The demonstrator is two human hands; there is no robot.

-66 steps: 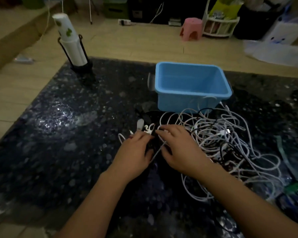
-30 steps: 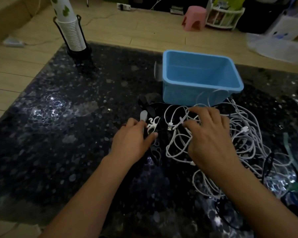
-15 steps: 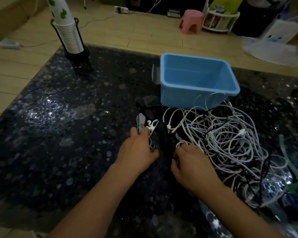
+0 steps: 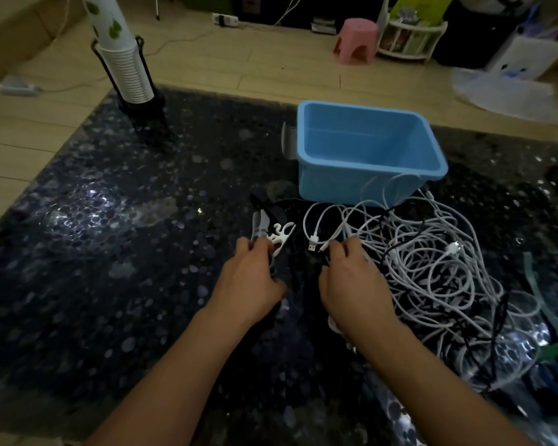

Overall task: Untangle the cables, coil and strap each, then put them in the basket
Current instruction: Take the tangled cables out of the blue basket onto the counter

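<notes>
Right hand (image 4: 351, 284) moved up from cable pile's near side, fingers now pinch white cable (image 4: 331, 244) end. Left hand (image 4: 252, 278) still pinches strap (image 4: 259, 225). Basket (image 4: 368, 175) empty; untangling just starting.

two hands (image 4: 250, 278), one blue basket (image 4: 368, 185), one cable tangle (image 4: 432, 268), one cup stack (image 4: 123, 59)

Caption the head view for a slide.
Both hands, left and right, work tangled white cables beside an empty blue basket.
</notes>
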